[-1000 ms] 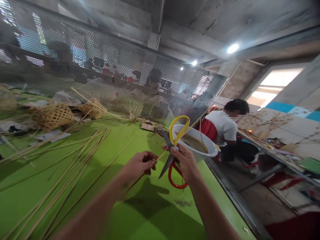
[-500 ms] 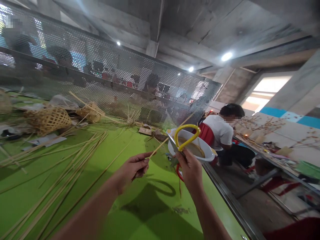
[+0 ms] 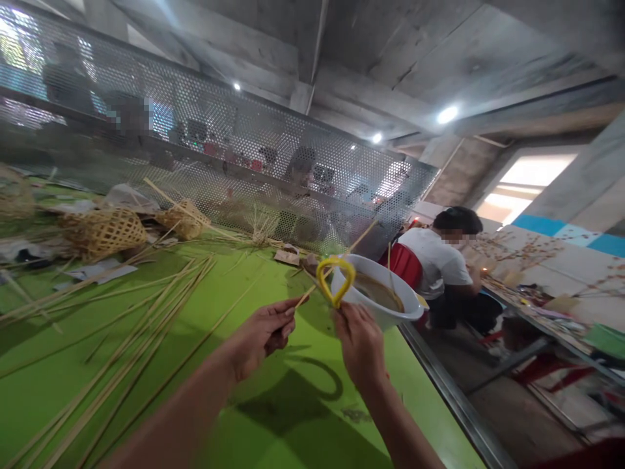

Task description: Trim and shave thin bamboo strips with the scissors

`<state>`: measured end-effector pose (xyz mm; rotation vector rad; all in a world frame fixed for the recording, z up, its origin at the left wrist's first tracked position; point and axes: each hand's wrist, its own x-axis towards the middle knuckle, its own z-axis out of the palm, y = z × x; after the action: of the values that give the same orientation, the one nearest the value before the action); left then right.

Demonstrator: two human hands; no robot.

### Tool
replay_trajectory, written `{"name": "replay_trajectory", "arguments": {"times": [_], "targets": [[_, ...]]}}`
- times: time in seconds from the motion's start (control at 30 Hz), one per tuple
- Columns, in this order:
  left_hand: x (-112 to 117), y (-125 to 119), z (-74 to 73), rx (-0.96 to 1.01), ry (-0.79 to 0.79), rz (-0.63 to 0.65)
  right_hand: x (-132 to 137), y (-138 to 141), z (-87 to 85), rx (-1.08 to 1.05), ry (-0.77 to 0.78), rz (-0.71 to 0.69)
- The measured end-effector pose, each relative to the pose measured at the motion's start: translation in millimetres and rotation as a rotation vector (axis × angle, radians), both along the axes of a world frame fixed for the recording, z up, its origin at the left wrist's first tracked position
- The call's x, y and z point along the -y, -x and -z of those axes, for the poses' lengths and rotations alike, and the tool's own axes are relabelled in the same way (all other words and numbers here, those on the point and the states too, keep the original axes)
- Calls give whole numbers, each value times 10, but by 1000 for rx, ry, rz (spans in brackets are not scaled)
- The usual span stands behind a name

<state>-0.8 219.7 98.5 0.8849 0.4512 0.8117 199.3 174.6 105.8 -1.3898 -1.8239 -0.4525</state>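
Note:
My left hand (image 3: 261, 332) is closed in a pinch on a thin bamboo strip (image 3: 336, 257) that slants up to the right past the bowl. My right hand (image 3: 359, 342) is closed round a pair of scissors whose yellow handle loop (image 3: 335, 280) sticks up above my fingers; the blades and the red loop are hidden behind the hand. Both hands hover over the green table (image 3: 146, 391), close together. A white bowl (image 3: 385, 301) with brown liquid sits just beyond the right hand at the table's edge.
Long bamboo strips (image 3: 122, 332) lie in bundles across the table's left. Woven baskets (image 3: 105, 229) and scraps sit at the back by a perforated metal screen (image 3: 219, 156). A person in a white shirt (image 3: 439, 260) works at the right beyond the table's metal edge.
My right hand has turned the scissors, so the blades and red loop are hidden and only the yellow loop shows. The strip stays pinched in my left hand.

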Motion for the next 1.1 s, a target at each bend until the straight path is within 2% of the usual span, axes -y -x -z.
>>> {"name": "replay_trajectory", "arguments": {"times": [0.1, 0.27, 0.47, 0.63, 0.77, 0.97, 1.1], "targets": [[-19, -6, 29, 15, 12, -1, -1, 22, 22, 19, 79, -75], [-32, -4, 67, 68, 18, 31, -11, -11, 20, -108, 37, 11], [-19, -3, 29, 66, 73, 5, 0, 32, 60, -34, 85, -67], [2, -1, 2, 89, 58, 26, 3, 41, 51, 5, -13, 18], [2, 2, -1, 99, 83, 15, 9, 55, 81, 51, 42, -56], [13, -1, 7, 78, 58, 18, -7, 22, 75, 9, -16, 30], [-9, -6, 29, 89, 74, 11, -2, 42, 99, 75, 6, -48]]}}
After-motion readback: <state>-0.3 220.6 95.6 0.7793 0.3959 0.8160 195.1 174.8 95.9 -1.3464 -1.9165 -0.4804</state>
